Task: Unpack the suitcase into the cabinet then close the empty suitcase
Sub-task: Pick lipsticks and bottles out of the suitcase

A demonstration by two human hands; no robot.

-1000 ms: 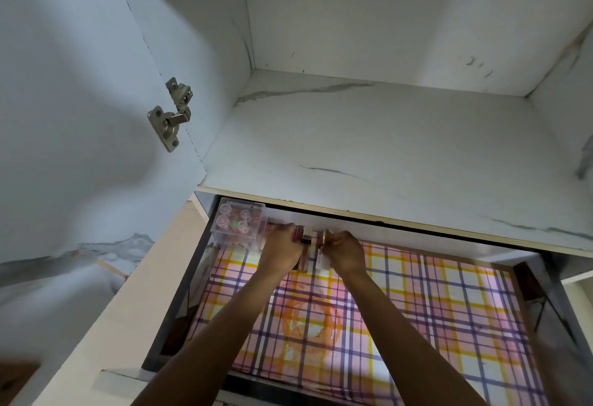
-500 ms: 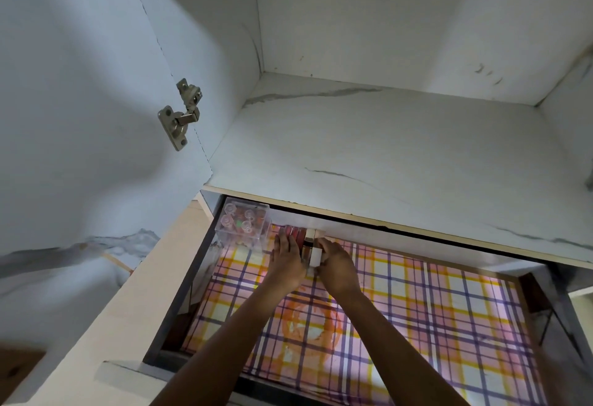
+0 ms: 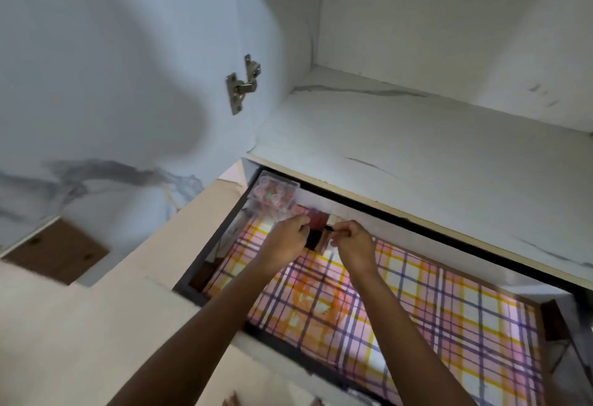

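the small pack [image 3: 317,231], dark red at the top and black lower down, is at the back of the drawer [image 3: 210,246], a little left of its middle, and i have it between both hands just above the drawer floor. it is too blurred for me to tell what is in it. my left hand [image 3: 286,243] grips its left side with curled fingers. my right hand [image 3: 355,244] pinches its upper right edge between thumb and fingertips. a pale little piece shows against the pack's right side, and i cannot tell if it is part of the pack.

in the back left corner of the drawer, just beside my left hand, sits a clear plastic box [image 3: 275,196] with small pink round things inside. the drawer floor is covered by a checked liner [image 3: 423,312] in pink, orange, yellow and purple.

above the drawer is a white marble-look shelf [image 3: 417,155] of the cabinet [image 3: 449,20]. up and to the left of the drawer a metal hinge [image 3: 243,85] joins the open door [image 3: 96,68] to the cabinet side.
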